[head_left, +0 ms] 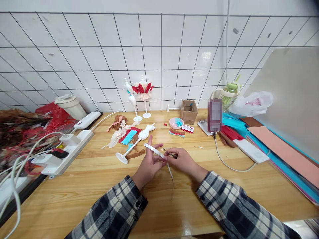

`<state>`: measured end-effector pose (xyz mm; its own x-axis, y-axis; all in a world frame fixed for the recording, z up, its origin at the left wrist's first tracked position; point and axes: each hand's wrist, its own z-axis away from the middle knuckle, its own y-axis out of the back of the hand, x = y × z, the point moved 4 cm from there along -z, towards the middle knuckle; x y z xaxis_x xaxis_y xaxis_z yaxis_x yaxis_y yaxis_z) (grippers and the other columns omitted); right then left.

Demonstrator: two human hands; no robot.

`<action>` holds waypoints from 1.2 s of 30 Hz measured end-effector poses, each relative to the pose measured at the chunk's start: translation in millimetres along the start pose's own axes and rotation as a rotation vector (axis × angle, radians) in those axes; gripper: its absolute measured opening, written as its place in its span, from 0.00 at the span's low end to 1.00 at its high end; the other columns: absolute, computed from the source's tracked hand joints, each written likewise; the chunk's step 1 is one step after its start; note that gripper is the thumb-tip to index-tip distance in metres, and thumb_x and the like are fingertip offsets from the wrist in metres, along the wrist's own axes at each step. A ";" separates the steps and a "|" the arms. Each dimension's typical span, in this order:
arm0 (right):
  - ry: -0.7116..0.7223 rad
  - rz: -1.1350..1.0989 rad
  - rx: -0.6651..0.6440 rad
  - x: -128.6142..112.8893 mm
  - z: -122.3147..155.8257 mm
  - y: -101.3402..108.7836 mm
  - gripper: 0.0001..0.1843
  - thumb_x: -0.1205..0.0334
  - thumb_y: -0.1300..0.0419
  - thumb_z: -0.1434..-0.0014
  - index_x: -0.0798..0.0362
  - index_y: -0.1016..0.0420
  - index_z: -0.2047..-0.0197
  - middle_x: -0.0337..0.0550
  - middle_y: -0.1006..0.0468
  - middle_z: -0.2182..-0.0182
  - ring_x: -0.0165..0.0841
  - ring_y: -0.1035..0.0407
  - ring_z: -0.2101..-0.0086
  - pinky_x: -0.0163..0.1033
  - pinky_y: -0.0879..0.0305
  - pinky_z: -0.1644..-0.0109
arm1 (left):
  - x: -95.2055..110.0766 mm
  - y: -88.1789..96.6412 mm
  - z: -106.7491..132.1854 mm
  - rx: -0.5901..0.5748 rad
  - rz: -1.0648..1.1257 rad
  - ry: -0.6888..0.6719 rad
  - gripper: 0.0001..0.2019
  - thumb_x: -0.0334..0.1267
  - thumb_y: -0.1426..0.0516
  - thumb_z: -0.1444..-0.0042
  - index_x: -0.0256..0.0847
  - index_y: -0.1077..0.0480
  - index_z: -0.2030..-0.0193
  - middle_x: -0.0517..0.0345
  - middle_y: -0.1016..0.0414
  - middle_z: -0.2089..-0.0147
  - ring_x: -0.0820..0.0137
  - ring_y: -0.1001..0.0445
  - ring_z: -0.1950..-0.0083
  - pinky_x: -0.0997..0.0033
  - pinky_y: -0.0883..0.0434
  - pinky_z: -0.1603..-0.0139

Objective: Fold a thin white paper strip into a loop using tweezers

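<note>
Both my hands meet over the middle of the wooden table [82, 186]. My left hand [149, 163] pinches a narrow white ribbon [154, 150] that runs up to the left and hangs down below my fingers. My right hand [181, 160] is closed on a thin needle-like tool [169, 153] pointing at the ribbon. Just beyond my left hand a small white mannequin on a stand [137, 141] lies on its side.
Fabric scraps [123, 132] lie behind the fallen mannequin; two upright mannequins [139, 96] stand by the tiled wall. A cardboard box [188, 111], pink dish [176, 123], phone on a charger [214, 116], power strip [68, 149] with cables at left, and coloured sheets [286, 156] at right.
</note>
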<state>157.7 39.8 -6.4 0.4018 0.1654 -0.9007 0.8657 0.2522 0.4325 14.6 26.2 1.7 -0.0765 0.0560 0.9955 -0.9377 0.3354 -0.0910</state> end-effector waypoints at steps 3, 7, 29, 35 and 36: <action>0.031 0.033 0.047 -2.6 1.0 1.9 0.09 0.59 0.41 0.45 0.54 0.22 0.69 0.37 0.24 0.74 0.29 0.34 0.71 0.32 0.41 0.67 | -0.8 2.5 -0.9 0.017 -0.019 -0.011 0.53 0.25 0.42 0.53 0.59 0.72 0.31 0.48 0.43 0.36 0.73 0.24 0.59 0.66 0.28 0.54; 0.062 -0.039 0.040 -2.0 1.2 3.0 0.10 0.57 0.40 0.44 0.53 0.22 0.69 0.38 0.22 0.72 0.31 0.32 0.68 0.33 0.40 0.63 | -1.1 8.5 -2.5 0.090 -0.061 -0.030 0.48 0.31 0.41 0.49 0.57 0.68 0.30 0.50 0.40 0.38 0.76 0.26 0.63 0.69 0.29 0.56; 0.003 -0.093 -0.084 1.3 1.7 3.0 0.12 0.55 0.41 0.44 0.54 0.22 0.70 0.39 0.23 0.73 0.31 0.32 0.70 0.34 0.39 0.63 | 2.6 12.4 -5.2 0.239 -0.024 -0.106 0.45 0.37 0.39 0.47 0.54 0.65 0.30 0.46 0.37 0.39 0.76 0.24 0.66 0.67 0.25 0.59; -0.006 -0.073 -0.014 -1.5 2.1 3.8 0.10 0.57 0.41 0.44 0.54 0.20 0.66 0.39 0.21 0.72 0.32 0.30 0.69 0.34 0.38 0.62 | 2.0 12.1 -5.4 0.255 -0.094 -0.078 0.52 0.32 0.35 0.55 0.56 0.65 0.31 0.47 0.37 0.39 0.74 0.23 0.63 0.68 0.24 0.60; -0.008 -0.059 -0.007 -1.6 2.1 3.0 0.10 0.58 0.41 0.44 0.53 0.20 0.67 0.39 0.20 0.72 0.32 0.30 0.68 0.34 0.38 0.63 | 2.3 12.5 -5.2 0.271 -0.116 -0.074 0.52 0.32 0.35 0.55 0.56 0.65 0.31 0.47 0.37 0.40 0.74 0.23 0.64 0.69 0.24 0.60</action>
<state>160.3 38.3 -3.7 0.3530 0.1423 -0.9248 0.8855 0.2684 0.3793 4.5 35.4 2.7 0.0207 -0.0404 0.9990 -0.9971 0.0721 0.0236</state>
